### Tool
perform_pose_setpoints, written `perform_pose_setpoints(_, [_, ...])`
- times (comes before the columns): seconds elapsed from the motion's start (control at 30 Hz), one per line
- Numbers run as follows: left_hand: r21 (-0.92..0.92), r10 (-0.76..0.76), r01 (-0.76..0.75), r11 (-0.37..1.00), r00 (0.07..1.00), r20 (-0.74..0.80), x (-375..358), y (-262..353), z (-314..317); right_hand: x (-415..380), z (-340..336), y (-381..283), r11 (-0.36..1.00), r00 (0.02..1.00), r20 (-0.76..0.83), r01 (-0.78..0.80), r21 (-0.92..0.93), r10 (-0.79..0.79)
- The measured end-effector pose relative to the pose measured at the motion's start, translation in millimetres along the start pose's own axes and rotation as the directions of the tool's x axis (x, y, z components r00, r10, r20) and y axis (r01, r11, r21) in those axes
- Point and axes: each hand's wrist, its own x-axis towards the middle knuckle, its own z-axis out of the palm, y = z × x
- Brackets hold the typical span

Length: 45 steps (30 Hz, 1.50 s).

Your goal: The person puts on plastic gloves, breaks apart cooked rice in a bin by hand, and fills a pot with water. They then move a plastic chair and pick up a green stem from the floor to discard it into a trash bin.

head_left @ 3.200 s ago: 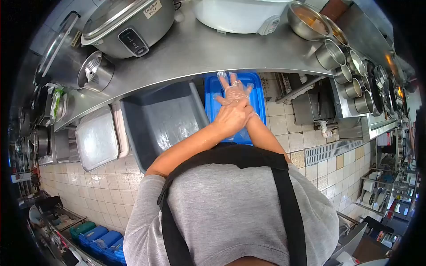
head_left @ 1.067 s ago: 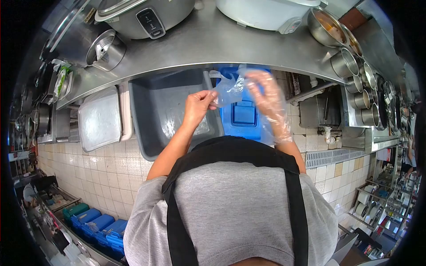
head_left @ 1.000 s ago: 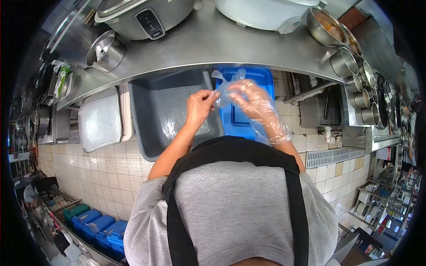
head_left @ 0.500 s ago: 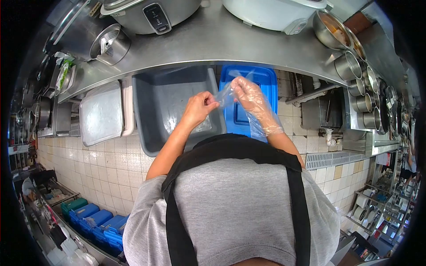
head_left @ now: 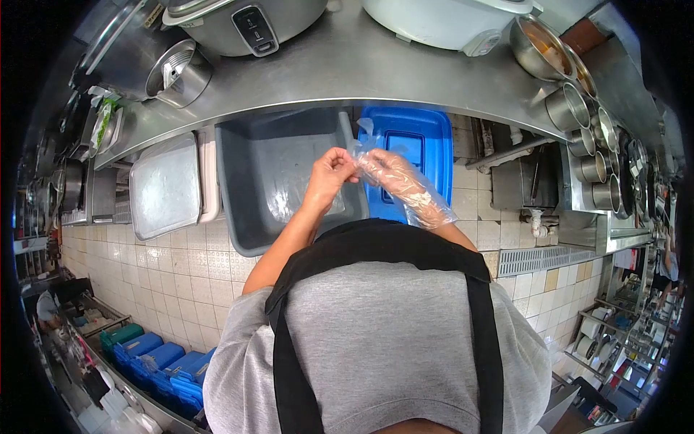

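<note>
A clear disposable plastic glove (head_left: 426,203) covers my right hand (head_left: 396,176) and reaches past the wrist, loose and wrinkled. Bare, my left hand (head_left: 331,176) pinches thin clear plastic at the glove's fingertip end. Both hands meet fingertips to fingertips in front of my chest. My right fingers are bent together inside the film; I cannot tell what they grip. A loose flap of the plastic sticks up beyond them. Below the hands are a grey plastic tub (head_left: 242,181) on the left and a blue lid or bin top (head_left: 442,155) on the right.
A steel counter (head_left: 340,69) runs across the front, bearing a grey cooker (head_left: 210,32) and a white cooker (head_left: 441,22). Steel pots (head_left: 567,108) stand at the right. A metal tray (head_left: 166,188) leans left of the tub. Blue bins (head_left: 163,354) line the lower left.
My right hand has come down and left to meet my left hand, and its raised fingers have bent inward. My left hand has shifted slightly right, still pinching the plastic.
</note>
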Motion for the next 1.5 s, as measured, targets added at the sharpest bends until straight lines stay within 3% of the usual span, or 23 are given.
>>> perform_pose_setpoints(0.03, [0.057,0.069,-0.071,0.996,0.997,0.037,1,-5,1,-1,1,0,1.000,1.000,-0.002,-0.002,0.002,0.002])
perform_pose_setpoints(0.17, [0.232,0.076,-0.096,0.968,0.993,0.093,2,-8,-2,-1,1,7,0.999,0.999,0.032,-0.036,0.006,0.036])
perform_pose_setpoints(0.23, [-0.265,-0.066,0.075,0.961,0.997,0.042,-1,7,-8,-5,-8,4,0.996,0.997,-0.049,0.065,0.062,-0.062])
perform_pose_setpoints(0.27, [-0.325,-0.073,0.064,0.944,0.997,-0.015,0,15,-12,-8,-13,1,0.996,0.997,-0.049,0.064,0.063,-0.061])
perform_pose_setpoints(0.3, [-0.325,-0.074,0.064,0.944,0.997,-0.016,2,17,-16,-11,-18,-5,0.995,0.993,-0.106,0.045,-0.085,-0.054])
perform_pose_setpoints(0.37, [-0.292,0.043,-0.068,0.954,0.995,-0.091,4,19,-21,-17,-27,-13,0.930,0.974,-0.217,-0.019,-0.368,-0.065])
perform_pose_setpoints(0.4, [-0.181,0.068,-0.086,0.980,0.992,-0.102,4,18,-21,-13,-28,-15,0.946,0.955,-0.249,0.075,-0.316,-0.159])
perform_pose_setpoints(0.43, [-0.183,0.068,-0.086,0.979,0.992,-0.104,3,16,-19,-13,-29,-18,0.945,0.956,-0.247,0.075,-0.317,-0.159])
perform_pose_setpoints(0.5, [0.224,0.243,-0.223,0.949,0.968,-0.065,2,10,-10,-12,-27,-32,0.971,0.938,-0.278,0.160,-0.177,-0.206])
perform_pose_setpoints(0.57, [0.225,0.247,-0.232,0.946,0.968,-0.041,1,2,1,-10,-24,-38,0.949,0.950,-0.201,0.187,-0.252,-0.241])
perform_pose_setpoints(0.63, [0.293,0.240,-0.224,0.929,0.971,-0.018,-3,5,14,-9,-17,-50,0.872,0.985,0.060,0.173,-0.458,-0.164])
perform_pose_setpoints(0.7, [0.270,0.187,-0.197,0.942,0.980,0.060,-4,9,5,-1,-14,-36,0.888,0.971,0.031,0.231,-0.397,-0.239])
perform_pose_setpoints(0.77, [0.114,0.148,-0.159,0.981,0.984,0.104,-5,12,-7,-4,-19,-47,0.884,0.997,0.007,0.077,-0.460,-0.083])
perform_pose_setpoints(0.9, [-0.063,0.077,-0.076,0.995,0.997,0.005,-4,7,-20,-5,-23,-40,0.772,0.991,-0.027,0.085,-0.630,-0.131])
perform_pose_setpoints(0.97, [0.335,0.212,-0.172,0.926,0.973,-0.087,-4,2,-20,-3,-18,-40,0.718,0.961,-0.156,0.059,-0.693,-0.229])
perform_pose_setpoints(1.0, [0.335,0.213,-0.172,0.926,0.973,-0.088,-6,3,-15,-2,-15,-38,0.718,0.961,-0.155,0.060,-0.694,-0.229])
perform_pose_setpoints(1.07, [0.411,0.305,-0.235,0.881,0.946,-0.112,-8,6,-2,0,-9,-34,0.950,0.952,-0.278,0.039,-0.311,-0.130])
perform_pose_setpoints(1.23, [0.370,0.388,-0.328,0.869,0.917,-0.098,-14,12,13,-3,-4,-41,0.878,0.988,-0.157,-0.080,-0.472,0.005])
perform_pose_setpoints(1.3, [0.347,0.387,-0.334,0.876,0.918,-0.092,-13,12,7,2,-10,-30,0.875,0.980,-0.192,-0.130,-0.466,0.044])
perform_pose_setpoints(1.37, [0.553,0.441,-0.308,0.774,0.889,-0.122,-13,13,-5,-1,-18,-25,0.918,0.982,-0.188,-0.102,-0.383,0.031])
perform_pose_setpoints(1.43, [0.578,0.423,-0.259,0.774,0.891,-0.167,-13,10,-11,-5,-21,-34,0.964,0.980,-0.199,-0.057,-0.261,0.004])
perform_pose_setpoints(1.5, [0.601,0.404,-0.212,0.771,0.892,-0.204,-16,14,-6,-11,-20,-45,0.952,0.981,-0.187,-0.096,-0.292,0.042])
